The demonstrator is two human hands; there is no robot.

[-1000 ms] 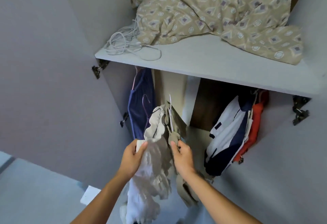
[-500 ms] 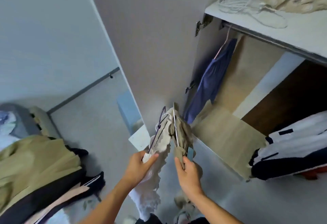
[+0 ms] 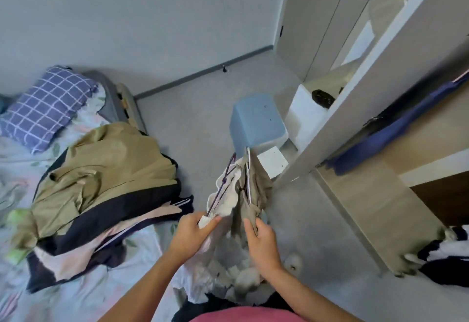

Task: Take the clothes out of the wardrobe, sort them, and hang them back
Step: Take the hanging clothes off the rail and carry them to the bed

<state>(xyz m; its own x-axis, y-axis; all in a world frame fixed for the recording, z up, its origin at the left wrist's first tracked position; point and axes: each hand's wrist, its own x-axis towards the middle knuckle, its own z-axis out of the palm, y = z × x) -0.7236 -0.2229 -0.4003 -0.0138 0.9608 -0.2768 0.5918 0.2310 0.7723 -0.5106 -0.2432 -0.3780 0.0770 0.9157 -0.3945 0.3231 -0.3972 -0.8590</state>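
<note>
My left hand [image 3: 193, 232] grips a white ruffled garment [image 3: 224, 196] on a purple hanger [image 3: 225, 177]. My right hand [image 3: 262, 240] pinches a khaki garment [image 3: 255, 194] on a white hanger [image 3: 248, 171]. Both garments hang down in front of me, above the floor between the bed and the wardrobe. A pile of clothes [image 3: 101, 177], olive, black and pink, lies on the bed [image 3: 76, 283] at the left. A blue garment [image 3: 396, 131] still hangs inside the open wardrobe [image 3: 380, 194] at the right, and a black and white garment [image 3: 446, 255] shows at its lower right.
The open wardrobe door [image 3: 355, 93] stands edge-on to my right. A blue stool [image 3: 256, 121] and a white box [image 3: 304, 116] sit on the grey floor just beyond the garments. A checked pillow [image 3: 45, 103] lies at the head of the bed.
My view has swung left from the wardrobe toward the bed. Both hands have carried the two hung garments out of the wardrobe, keeping the same hold.
</note>
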